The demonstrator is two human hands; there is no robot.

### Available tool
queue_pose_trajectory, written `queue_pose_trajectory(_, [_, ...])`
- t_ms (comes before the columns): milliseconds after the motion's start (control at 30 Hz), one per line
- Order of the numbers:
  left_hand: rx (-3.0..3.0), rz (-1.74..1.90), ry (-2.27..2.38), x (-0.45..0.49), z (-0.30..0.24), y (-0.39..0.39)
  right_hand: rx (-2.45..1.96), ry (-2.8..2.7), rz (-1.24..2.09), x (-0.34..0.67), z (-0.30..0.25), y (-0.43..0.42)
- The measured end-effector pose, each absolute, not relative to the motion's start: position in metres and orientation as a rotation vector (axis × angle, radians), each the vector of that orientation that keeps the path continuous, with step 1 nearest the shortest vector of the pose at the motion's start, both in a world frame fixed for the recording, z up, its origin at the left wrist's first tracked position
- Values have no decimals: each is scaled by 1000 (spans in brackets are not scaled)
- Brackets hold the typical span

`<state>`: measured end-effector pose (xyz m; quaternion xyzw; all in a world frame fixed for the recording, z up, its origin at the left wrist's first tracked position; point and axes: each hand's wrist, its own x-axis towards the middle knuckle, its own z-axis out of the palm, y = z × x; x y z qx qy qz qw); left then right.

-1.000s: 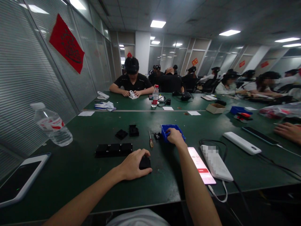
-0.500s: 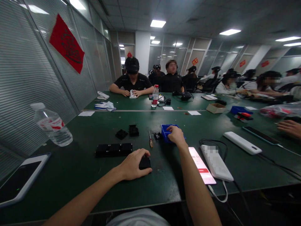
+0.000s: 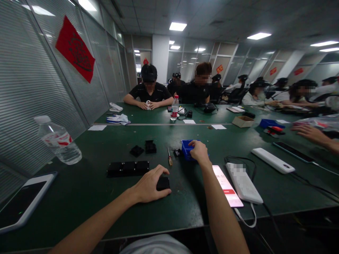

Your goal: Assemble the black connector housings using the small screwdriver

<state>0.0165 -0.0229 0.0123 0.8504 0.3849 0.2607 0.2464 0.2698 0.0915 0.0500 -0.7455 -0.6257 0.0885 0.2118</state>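
Observation:
My left hand (image 3: pixel 151 185) lies on the table, its thumb and index finger curled round a small black box-shaped part (image 3: pixel 163 183). My right hand (image 3: pixel 199 151) reaches into a small blue bin (image 3: pixel 187 155) with bent fingers drawn together; their tips are partly hidden, and whatever they pinch is too small to make out. Between the hands lies a screwdriver (image 3: pixel 170 160) with an amber handle. Beside the bin sits a small black bracket-like piece (image 3: pixel 177 152). A row of joined black blocks (image 3: pixel 128 168) is left of my left hand, and two black plastic parts (image 3: pixel 150 146) (image 3: pixel 137 151) lie behind it.
To my right are a lit phone (image 3: pixel 227 187), a white power bank (image 3: pixel 245 183) with cables, and another white power bank (image 3: pixel 272 160). A water bottle (image 3: pixel 59 141) and a tablet-like device (image 3: pixel 25 201) stand left. A co-worker's hand (image 3: pixel 308 132) is at far right.
My hands stay almost where they were, with slight finger movement at the bin. The co-worker's hand at right has moved forward and left; a person opposite has leaned forward.

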Motion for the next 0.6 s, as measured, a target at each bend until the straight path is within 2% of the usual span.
queue_pose_trajectory(300, [2353,794,973,15,12,-25,-1879,-1548,219,261,63,85])
queue_pose_trajectory(433, [2402,866,953,13,14,-26,-1568,-1380,447,254,62,90])
queue_pose_trajectory(600, [2497,1136,877,12,14,-26,-1146,-1206,840,244,56,95])
